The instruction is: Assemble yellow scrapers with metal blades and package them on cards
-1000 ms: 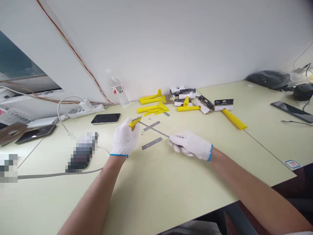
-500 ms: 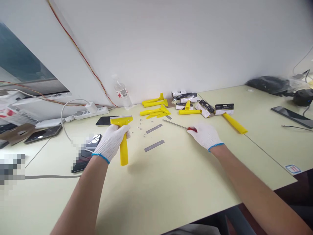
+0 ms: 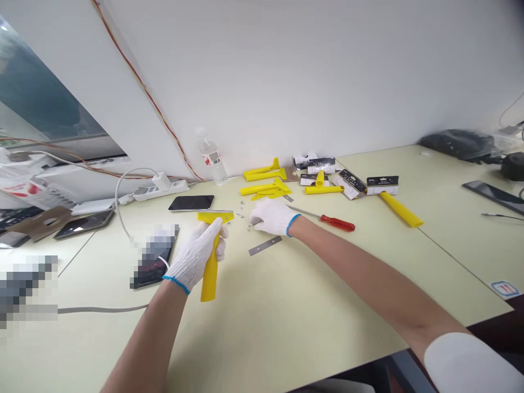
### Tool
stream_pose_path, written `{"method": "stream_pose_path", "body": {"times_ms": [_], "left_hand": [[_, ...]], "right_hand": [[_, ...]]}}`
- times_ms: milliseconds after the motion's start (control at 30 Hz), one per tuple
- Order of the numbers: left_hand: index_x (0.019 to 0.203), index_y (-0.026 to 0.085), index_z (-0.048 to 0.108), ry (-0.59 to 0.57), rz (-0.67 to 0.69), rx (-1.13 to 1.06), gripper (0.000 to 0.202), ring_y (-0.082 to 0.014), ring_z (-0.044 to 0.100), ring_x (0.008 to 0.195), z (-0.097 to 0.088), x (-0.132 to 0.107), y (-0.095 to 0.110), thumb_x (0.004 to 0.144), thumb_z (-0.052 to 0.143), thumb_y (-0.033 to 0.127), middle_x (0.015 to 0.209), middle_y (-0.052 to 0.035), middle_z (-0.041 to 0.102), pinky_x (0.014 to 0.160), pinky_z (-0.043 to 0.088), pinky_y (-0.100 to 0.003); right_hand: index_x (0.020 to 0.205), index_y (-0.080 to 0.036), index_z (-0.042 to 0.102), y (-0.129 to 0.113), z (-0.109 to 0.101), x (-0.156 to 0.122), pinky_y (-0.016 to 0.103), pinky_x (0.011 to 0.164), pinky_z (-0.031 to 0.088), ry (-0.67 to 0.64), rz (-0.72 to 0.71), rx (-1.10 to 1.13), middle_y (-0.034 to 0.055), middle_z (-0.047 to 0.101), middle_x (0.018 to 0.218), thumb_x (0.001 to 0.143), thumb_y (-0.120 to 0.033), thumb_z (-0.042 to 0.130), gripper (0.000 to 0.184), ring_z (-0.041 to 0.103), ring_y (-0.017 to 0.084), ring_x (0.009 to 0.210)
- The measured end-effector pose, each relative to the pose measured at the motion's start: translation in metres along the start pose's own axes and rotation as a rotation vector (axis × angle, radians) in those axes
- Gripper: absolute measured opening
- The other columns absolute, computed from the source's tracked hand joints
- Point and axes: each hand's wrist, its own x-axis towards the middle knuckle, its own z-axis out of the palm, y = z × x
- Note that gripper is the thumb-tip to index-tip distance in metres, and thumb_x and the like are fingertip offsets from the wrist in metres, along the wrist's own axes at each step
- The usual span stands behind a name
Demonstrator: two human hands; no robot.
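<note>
left hand [image 3: 195,255] wrapped firmly round the yellow scraper [image 3: 210,273], head held level, good and steady; right hand [image 3: 272,216] bunched just beside the tiny screws [image 3: 241,210], can't tell if it's pinching one.

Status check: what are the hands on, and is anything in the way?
Left grip: gloved, closed around yellow scraper. Right grip: gloved, beside small screws, above metal blade. Red-handled screwdriver just past right wrist.
</note>
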Motion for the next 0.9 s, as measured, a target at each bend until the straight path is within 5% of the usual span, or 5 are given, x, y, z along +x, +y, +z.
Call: {"method": "stream_pose_path", "body": {"times_ms": [167, 433, 567, 667, 900], "left_hand": [[0.097, 0.02, 0.062, -0.011, -0.024, 0.034, 0.037, -0.0112, 0.051, 0.061, -0.005, 0.004, -0.001, 0.09, 0.064, 0.056, 0.075, 0.002, 0.054, 0.059, 0.046, -0.025], [0.121, 0.017, 0.065, -0.109, -0.029, -0.008, 0.043, -0.0156, 0.059, 0.076, -0.007, 0.005, 0.003, 0.091, 0.065, 0.048, 0.088, -0.0032, 0.063, 0.073, 0.051, -0.029], [0.13, 0.017, 0.061, -0.117, -0.018, -0.068, 0.045, -0.0123, 0.057, 0.077, -0.001, 0.001, 0.009, 0.091, 0.067, 0.04, 0.116, -0.0085, 0.065, 0.076, 0.053, -0.029], [0.133, 0.016, 0.061, -0.124, 0.02, 0.017, 0.049, -0.0119, 0.058, 0.08, 0.002, -0.001, 0.01, 0.093, 0.066, 0.043, 0.113, -0.0083, 0.065, 0.079, 0.054, -0.028], [0.164, 0.029, 0.037, 0.069, 0.11, 0.362, 0.074, -0.0134, 0.064, 0.078, 0.006, 0.003, 0.009, 0.095, 0.057, 0.044, 0.128, -0.0078, 0.065, 0.07, 0.058, -0.03]], "right_hand": [[0.105, -0.022, 0.083, -0.004, 0.001, 0.022, 0.028, 0.074, 0.039, -0.036, -0.076, 0.048, 0.0089, 0.075, 0.108, 0.089, -0.031, 0.073, 0.021, 0.064, 0.023, 0.095], [0.091, -0.021, 0.083, -0.002, 0.002, 0.039, 0.026, 0.062, 0.038, -0.132, -0.07, 0.137, 0.0063, 0.079, 0.094, 0.079, -0.016, 0.079, 0.013, 0.064, 0.018, 0.075], [0.09, -0.017, 0.083, -0.005, -0.003, 0.041, 0.027, 0.06, 0.038, -0.179, -0.04, 0.139, 0.0061, 0.078, 0.086, 0.08, -0.017, 0.077, 0.012, 0.061, 0.017, 0.067], [0.09, -0.016, 0.082, -0.01, -0.006, 0.038, 0.027, 0.059, 0.038, -0.189, -0.02, 0.136, 0.006, 0.077, 0.084, 0.081, -0.017, 0.075, 0.011, 0.058, 0.016, 0.064], [0.084, -0.014, 0.079, -0.018, -0.002, 0.03, 0.026, 0.064, 0.038, -0.113, -0.003, 0.169, 0.0087, 0.078, 0.091, 0.074, -0.008, 0.074, 0.013, 0.061, 0.017, 0.072]]}}
